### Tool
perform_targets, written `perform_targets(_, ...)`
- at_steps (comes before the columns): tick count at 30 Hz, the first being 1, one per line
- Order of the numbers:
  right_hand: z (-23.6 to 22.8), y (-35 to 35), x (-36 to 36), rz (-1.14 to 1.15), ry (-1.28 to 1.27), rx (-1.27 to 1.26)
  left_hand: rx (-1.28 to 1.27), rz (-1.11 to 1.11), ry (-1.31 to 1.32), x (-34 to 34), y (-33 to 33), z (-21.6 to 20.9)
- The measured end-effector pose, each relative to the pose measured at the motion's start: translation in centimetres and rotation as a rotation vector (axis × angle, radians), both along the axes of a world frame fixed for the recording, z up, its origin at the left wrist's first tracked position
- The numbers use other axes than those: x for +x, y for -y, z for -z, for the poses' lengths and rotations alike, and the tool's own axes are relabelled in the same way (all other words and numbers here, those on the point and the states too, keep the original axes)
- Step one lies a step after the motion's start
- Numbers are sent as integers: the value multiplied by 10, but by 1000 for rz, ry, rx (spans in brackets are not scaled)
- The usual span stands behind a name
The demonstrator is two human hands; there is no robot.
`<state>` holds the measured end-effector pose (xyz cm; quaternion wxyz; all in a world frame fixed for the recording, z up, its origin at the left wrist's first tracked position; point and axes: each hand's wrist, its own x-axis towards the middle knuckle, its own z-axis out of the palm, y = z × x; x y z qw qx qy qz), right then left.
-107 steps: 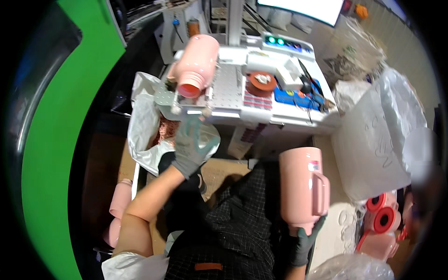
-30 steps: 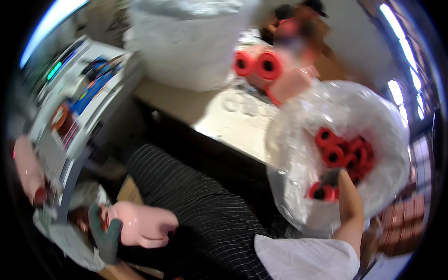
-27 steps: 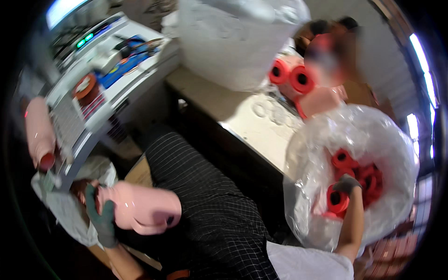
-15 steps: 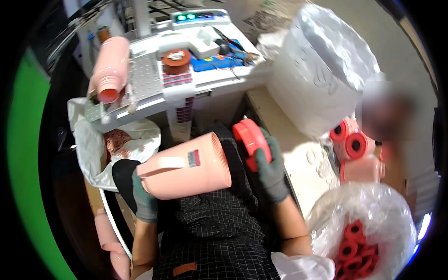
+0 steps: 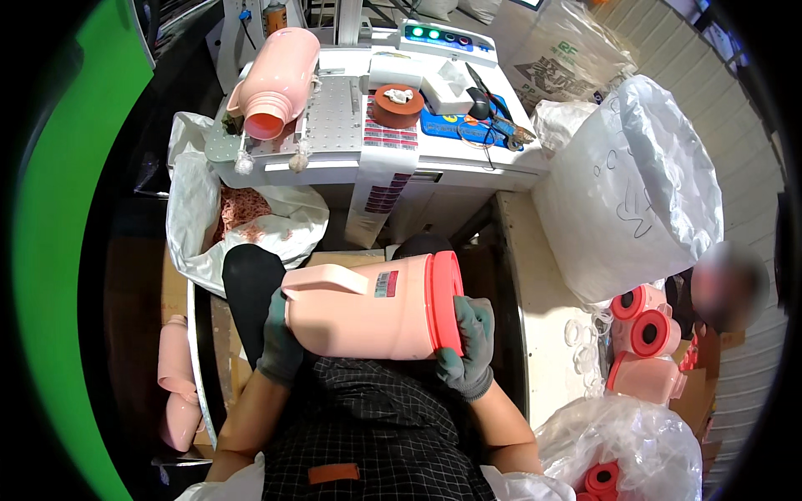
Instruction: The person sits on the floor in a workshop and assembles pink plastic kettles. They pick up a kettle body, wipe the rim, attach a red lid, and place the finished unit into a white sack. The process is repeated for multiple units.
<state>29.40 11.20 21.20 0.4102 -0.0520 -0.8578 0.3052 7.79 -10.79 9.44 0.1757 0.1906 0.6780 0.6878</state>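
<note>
A pink plastic jug body (image 5: pixel 359 317) lies sideways above my lap, its handle on the upper side and a small label (image 5: pixel 386 284) beside the handle. My left hand (image 5: pixel 281 344), in a grey-green glove, is closed round the jug's base at the left. At the jug's wide right end sits a red plastic ring-shaped lid (image 5: pixel 443 302). My gloved right hand (image 5: pixel 470 351) grips this lid from the right, fingers against its rim. Whether the lid is fully seated cannot be made out.
Ahead, a white machine bench (image 5: pixel 493 167) bears another pink jug (image 5: pixel 276 83), a brown tape roll (image 5: pixel 398 105) and pliers (image 5: pixel 511 129). A large white sack (image 5: pixel 618 200) stands right, above a plastic bag (image 5: pixel 652 434) of red parts. A person (image 5: pixel 729 288) is at far right.
The red lid has moved left from beside the jug onto its wide end, with my right hand on it. The jug now lies more level, and the head view has shifted.
</note>
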Motion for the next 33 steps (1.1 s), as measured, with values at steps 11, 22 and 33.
perform_targets(11,3,16,3,13,12,-607,19,-12,-173,-2,3,-78)
perform_targets(22,33,13,14,61,-374,-1593,11,43,-568,23,-23,-157)
perform_targets(33,-5,-49,134,314,-511,-1379,262,403,-880,30,-33,-151)
